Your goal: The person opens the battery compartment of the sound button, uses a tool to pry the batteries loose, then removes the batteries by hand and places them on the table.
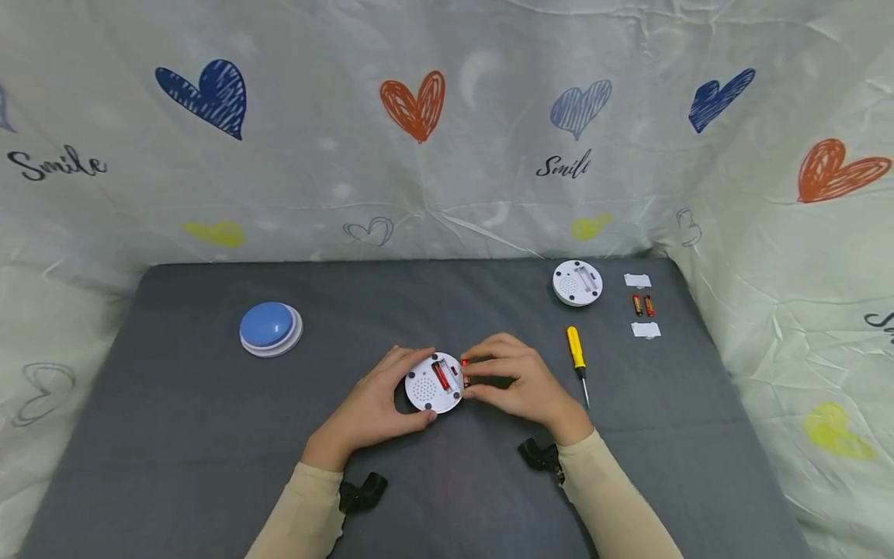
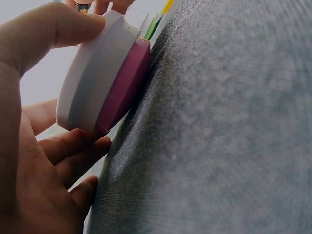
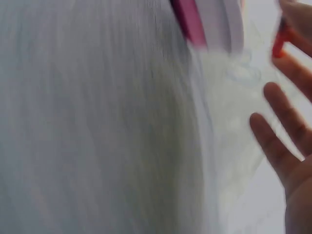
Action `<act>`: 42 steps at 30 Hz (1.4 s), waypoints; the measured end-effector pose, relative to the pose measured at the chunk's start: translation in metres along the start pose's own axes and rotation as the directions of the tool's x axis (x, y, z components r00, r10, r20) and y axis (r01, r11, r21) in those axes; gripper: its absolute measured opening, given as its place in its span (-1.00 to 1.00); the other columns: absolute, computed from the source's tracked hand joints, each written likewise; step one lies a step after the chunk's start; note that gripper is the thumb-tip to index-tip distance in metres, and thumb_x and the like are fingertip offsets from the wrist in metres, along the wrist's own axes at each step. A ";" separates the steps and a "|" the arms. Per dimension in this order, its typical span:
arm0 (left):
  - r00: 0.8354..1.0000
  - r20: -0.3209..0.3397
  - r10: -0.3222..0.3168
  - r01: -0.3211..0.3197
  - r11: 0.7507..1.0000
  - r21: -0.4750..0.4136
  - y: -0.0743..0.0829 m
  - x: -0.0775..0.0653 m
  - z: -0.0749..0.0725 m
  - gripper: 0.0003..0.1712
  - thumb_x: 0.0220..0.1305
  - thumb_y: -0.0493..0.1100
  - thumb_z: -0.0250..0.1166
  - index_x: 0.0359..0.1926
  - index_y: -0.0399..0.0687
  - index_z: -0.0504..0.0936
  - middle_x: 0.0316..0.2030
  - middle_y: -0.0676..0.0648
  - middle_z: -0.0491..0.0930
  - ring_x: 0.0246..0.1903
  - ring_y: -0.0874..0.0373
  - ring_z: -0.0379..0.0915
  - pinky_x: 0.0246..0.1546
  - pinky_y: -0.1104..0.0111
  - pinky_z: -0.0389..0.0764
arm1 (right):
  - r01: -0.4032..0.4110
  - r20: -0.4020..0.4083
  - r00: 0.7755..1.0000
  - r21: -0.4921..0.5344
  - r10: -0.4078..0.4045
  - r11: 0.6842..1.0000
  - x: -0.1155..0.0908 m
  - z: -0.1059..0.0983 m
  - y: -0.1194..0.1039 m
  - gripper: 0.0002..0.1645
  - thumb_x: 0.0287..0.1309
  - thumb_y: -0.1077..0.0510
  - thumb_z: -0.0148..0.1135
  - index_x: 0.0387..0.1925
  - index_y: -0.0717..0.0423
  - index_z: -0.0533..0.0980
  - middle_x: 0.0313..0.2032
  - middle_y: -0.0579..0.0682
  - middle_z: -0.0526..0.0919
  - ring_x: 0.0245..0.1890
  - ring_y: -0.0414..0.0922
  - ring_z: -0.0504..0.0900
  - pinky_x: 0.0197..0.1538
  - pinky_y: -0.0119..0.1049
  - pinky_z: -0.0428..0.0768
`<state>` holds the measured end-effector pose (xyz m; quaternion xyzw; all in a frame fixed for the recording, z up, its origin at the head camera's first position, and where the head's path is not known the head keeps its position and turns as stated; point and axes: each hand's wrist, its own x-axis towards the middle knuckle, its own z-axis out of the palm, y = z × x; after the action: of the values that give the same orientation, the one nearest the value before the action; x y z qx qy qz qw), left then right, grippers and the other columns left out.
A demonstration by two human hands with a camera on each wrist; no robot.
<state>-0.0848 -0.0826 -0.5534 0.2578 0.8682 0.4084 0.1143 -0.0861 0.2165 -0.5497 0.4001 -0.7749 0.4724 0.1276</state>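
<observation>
A round white buzzer [image 1: 422,394] lies upside down in the middle of the table, its magenta button [image 2: 127,85] facing the cloth in the left wrist view. My left hand [image 1: 386,394] grips its rim, thumb at the near side and fingers around the far side. One red battery [image 1: 440,376] sits in the open battery compartment; the slot beside it shows bare. Between the thumb and fingertips of my right hand [image 1: 515,378] is a second red battery [image 3: 279,41], pinched close to the buzzer's right edge. The other right fingers are spread in the right wrist view.
To the right lies a yellow-handled screwdriver [image 1: 575,347]. Behind it is another upturned white buzzer [image 1: 567,289]. Two batteries [image 1: 637,304] lie between a far white cover [image 1: 637,280] and a near white cover [image 1: 646,330]. A blue-topped buzzer [image 1: 267,324] stands at the left.
</observation>
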 end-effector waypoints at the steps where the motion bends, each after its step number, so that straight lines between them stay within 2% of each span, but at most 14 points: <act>1: 1.000 -0.002 0.003 -0.003 1.000 0.006 0.000 0.000 0.000 0.05 0.20 0.10 0.64 0.66 0.29 0.37 0.47 0.03 0.46 0.67 -0.31 -0.03 0.51 -0.40 0.23 | -0.008 -0.019 1.000 -0.006 0.008 1.000 -0.001 -0.006 0.000 -0.59 0.02 0.30 0.75 -0.03 0.13 0.85 0.07 0.11 0.80 0.13 0.02 0.68 0.21 -0.11 0.68; 7: 1.000 -0.007 0.011 -0.011 1.000 0.009 -0.001 0.001 0.003 0.06 0.19 0.10 0.65 0.66 0.33 0.37 0.47 0.05 0.47 0.67 -0.29 -0.02 0.52 -0.40 0.23 | -0.111 -0.137 0.985 -0.042 0.105 0.993 -0.014 -0.049 0.001 -0.53 -0.03 0.41 0.73 -0.04 0.05 0.85 0.08 0.09 0.81 0.14 0.09 0.70 0.28 -0.21 0.63; 10: 1.000 -0.003 0.010 -0.010 1.000 0.002 -0.002 0.002 0.005 0.05 0.20 0.12 0.65 0.66 0.34 0.37 0.48 0.07 0.46 0.68 -0.29 -0.02 0.50 -0.43 0.23 | -0.191 -0.192 0.966 -0.071 0.174 0.979 -0.025 -0.074 0.001 -0.50 -0.03 0.43 0.72 -0.02 0.04 0.85 0.12 0.08 0.80 0.18 0.07 0.69 0.34 -0.25 0.58; 13: 1.000 -0.001 0.007 -0.007 1.000 -0.003 -0.003 0.003 0.006 0.05 0.20 0.12 0.64 0.66 0.34 0.37 0.48 0.07 0.46 0.68 -0.29 -0.03 0.49 -0.46 0.22 | -0.257 -0.253 0.942 -0.117 0.222 0.959 -0.037 -0.100 0.003 -0.50 -0.07 0.48 0.72 -0.04 0.13 0.84 0.12 0.10 0.80 0.18 0.05 0.69 0.34 -0.31 0.57; 16: 1.000 -0.005 0.005 -0.005 1.000 -0.004 -0.002 0.004 0.008 0.06 0.20 0.13 0.64 0.66 0.34 0.36 0.48 0.06 0.46 0.68 -0.28 -0.05 0.48 -0.47 0.21 | -0.317 -0.315 0.917 -0.199 0.246 0.927 -0.055 -0.125 0.008 -0.51 -0.11 0.52 0.72 -0.07 0.20 0.83 0.10 0.12 0.81 0.14 0.05 0.72 0.30 -0.41 0.57; 21: 1.000 0.001 0.003 -0.003 1.000 -0.017 -0.003 0.004 0.013 0.06 0.21 0.14 0.64 0.67 0.37 0.35 0.50 0.06 0.44 0.68 -0.28 -0.05 0.50 -0.44 0.23 | -0.422 -0.368 0.886 -0.383 0.283 0.822 -0.094 -0.155 0.016 -0.52 -0.12 0.46 0.75 -0.08 0.20 0.83 0.08 0.11 0.81 0.12 0.12 0.73 0.33 -0.55 0.45; 25: 1.000 0.005 0.005 -0.005 1.000 -0.020 -0.004 0.001 0.011 0.07 0.19 0.12 0.65 0.67 0.36 0.36 0.50 0.09 0.44 0.68 -0.27 -0.04 0.51 -0.41 0.23 | -0.482 -0.382 0.865 -0.456 0.324 0.748 -0.126 -0.165 0.020 -0.53 -0.14 0.45 0.75 -0.09 0.25 0.82 0.07 0.15 0.81 0.12 0.17 0.70 0.34 -0.64 0.36; 29: 1.000 0.002 0.022 -0.022 1.000 -0.019 -0.005 0.001 0.006 0.07 0.18 0.10 0.67 0.66 0.35 0.37 0.49 0.08 0.45 0.68 -0.28 -0.04 0.53 -0.38 0.23 | -0.543 -0.416 0.830 -0.446 0.372 0.711 -0.147 -0.170 0.022 -0.57 -0.12 0.47 0.73 -0.12 0.25 0.82 0.04 0.16 0.82 0.11 0.05 0.70 0.29 -0.68 0.36; 32: 1.000 0.003 0.025 -0.025 1.000 -0.018 -0.006 0.002 0.004 0.08 0.18 0.10 0.67 0.66 0.35 0.36 0.48 0.07 0.44 0.68 -0.29 -0.05 0.52 -0.39 0.22 | -0.580 -0.429 0.805 -0.424 0.410 0.695 -0.151 -0.174 0.022 -0.60 -0.07 0.47 0.71 -0.13 0.22 0.82 0.04 0.15 0.83 0.12 -0.08 0.68 0.27 -0.69 0.35; 34: 1.000 0.004 0.022 -0.022 1.000 -0.013 -0.007 0.001 0.003 0.08 0.19 0.11 0.67 0.67 0.36 0.35 0.49 0.07 0.44 0.68 -0.29 -0.06 0.52 -0.40 0.23 | -0.588 -0.417 0.802 -0.427 0.428 0.687 -0.152 -0.176 0.022 -0.62 -0.05 0.45 0.70 -0.13 0.21 0.82 0.05 0.14 0.82 0.13 -0.08 0.67 0.27 -0.69 0.34; 39: 1.000 -0.001 0.013 -0.013 1.000 -0.008 -0.008 0.001 0.003 0.09 0.19 0.11 0.67 0.67 0.37 0.34 0.49 0.07 0.44 0.68 -0.29 -0.06 0.50 -0.42 0.24 | -0.582 -0.359 0.812 -0.437 0.461 0.686 -0.151 -0.180 0.024 -0.65 -0.04 0.43 0.71 -0.15 0.21 0.82 0.05 0.15 0.82 0.10 0.12 0.70 0.26 -0.70 0.33; 42: 1.000 -0.002 0.010 -0.010 1.000 -0.009 -0.006 0.003 0.003 0.08 0.20 0.11 0.66 0.67 0.37 0.34 0.49 0.06 0.44 0.68 -0.30 -0.06 0.50 -0.43 0.23 | -0.587 -0.337 0.810 -0.447 0.480 0.676 -0.151 -0.182 0.025 -0.66 -0.03 0.42 0.71 -0.16 0.20 0.82 0.03 0.15 0.82 0.09 0.15 0.71 0.25 -0.71 0.32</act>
<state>-0.0883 -0.0824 -0.5601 0.2613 0.8651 0.4133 0.1123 -0.0399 0.4495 -0.5576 0.0564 -0.9408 0.2918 0.1629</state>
